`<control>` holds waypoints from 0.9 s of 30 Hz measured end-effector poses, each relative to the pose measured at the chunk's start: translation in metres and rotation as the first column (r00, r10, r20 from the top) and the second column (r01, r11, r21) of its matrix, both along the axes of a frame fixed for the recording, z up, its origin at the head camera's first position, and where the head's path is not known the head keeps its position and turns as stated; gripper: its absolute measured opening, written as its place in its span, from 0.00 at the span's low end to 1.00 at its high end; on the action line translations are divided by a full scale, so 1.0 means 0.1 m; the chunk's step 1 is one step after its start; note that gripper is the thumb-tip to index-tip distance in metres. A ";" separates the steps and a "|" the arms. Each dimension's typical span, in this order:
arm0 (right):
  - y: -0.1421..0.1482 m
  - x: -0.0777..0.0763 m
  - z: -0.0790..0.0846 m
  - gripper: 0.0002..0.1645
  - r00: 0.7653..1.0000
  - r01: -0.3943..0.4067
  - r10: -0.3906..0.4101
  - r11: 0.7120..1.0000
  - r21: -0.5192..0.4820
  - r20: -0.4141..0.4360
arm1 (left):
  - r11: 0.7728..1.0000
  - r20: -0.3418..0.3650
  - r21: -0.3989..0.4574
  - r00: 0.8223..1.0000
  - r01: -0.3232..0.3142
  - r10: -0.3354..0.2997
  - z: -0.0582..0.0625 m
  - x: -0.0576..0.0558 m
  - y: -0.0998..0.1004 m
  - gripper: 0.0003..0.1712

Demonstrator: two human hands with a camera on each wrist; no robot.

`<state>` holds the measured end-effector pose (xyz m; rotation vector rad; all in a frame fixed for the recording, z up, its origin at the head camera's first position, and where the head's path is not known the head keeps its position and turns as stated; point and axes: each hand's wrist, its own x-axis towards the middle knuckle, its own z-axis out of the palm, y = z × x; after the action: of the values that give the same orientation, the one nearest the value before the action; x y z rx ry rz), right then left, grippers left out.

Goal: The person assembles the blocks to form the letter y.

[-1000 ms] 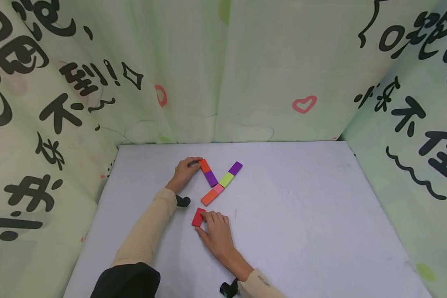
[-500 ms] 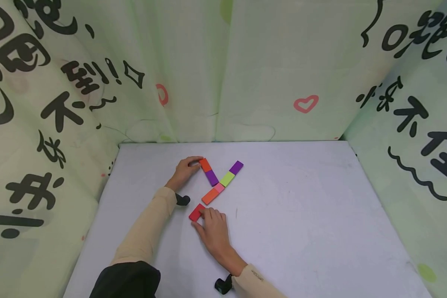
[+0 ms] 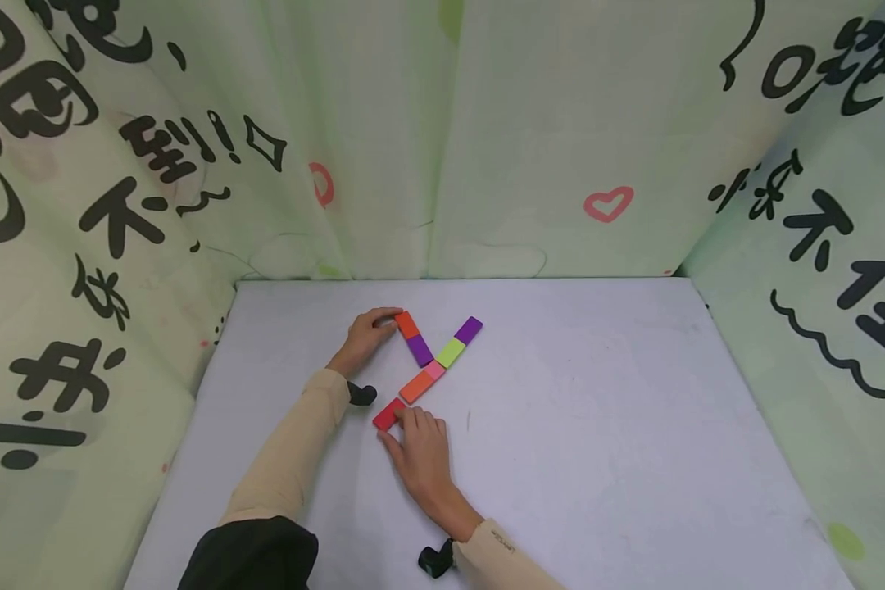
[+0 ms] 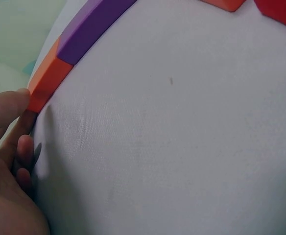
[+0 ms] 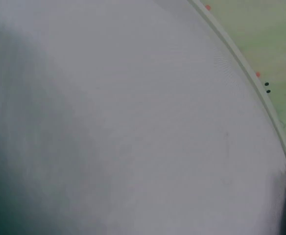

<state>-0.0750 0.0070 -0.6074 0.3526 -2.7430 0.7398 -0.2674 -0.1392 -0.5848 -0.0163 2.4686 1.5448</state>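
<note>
On the white tabletop, my left hand pinches the outer end of an orange-red block, its fingertips also showing against that end in the left wrist view. Touching this block is a purple block. My right hand grips a red block between thumb and fingers, just below the orange block. From that orange block a slanting row runs up right through a pink block, a lime-green block and another purple block. Only a sliver of red block and fingertip shows in the right wrist view.
A pale green curtain with black lettering and pink hearts hangs behind and on both sides of the white table. Black wrist cameras sit on both forearms. The table's far edge lies just beyond the blocks.
My right hand has moved the red block slightly up and left and turned it to line up with the slanting row, close to the orange block. My left hand stays put.
</note>
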 end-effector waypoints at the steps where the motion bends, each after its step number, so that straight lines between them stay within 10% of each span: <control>1: -0.01 -0.01 0.00 0.25 1.000 0.006 -0.006 1.000 -0.002 0.002 | 1.000 -0.001 -0.002 1.000 0.001 -0.001 0.00 0.00 0.00 0.23; 27: -0.03 -0.06 -0.01 0.25 0.999 0.044 -0.043 0.998 -0.034 0.019 | 1.000 -0.047 -0.005 0.999 0.005 -0.005 -0.04 0.00 0.00 0.22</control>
<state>-0.0812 0.0036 -0.6088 0.2788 -2.7424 0.7819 -0.2672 -0.1395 -0.5893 0.0260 2.5060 1.5546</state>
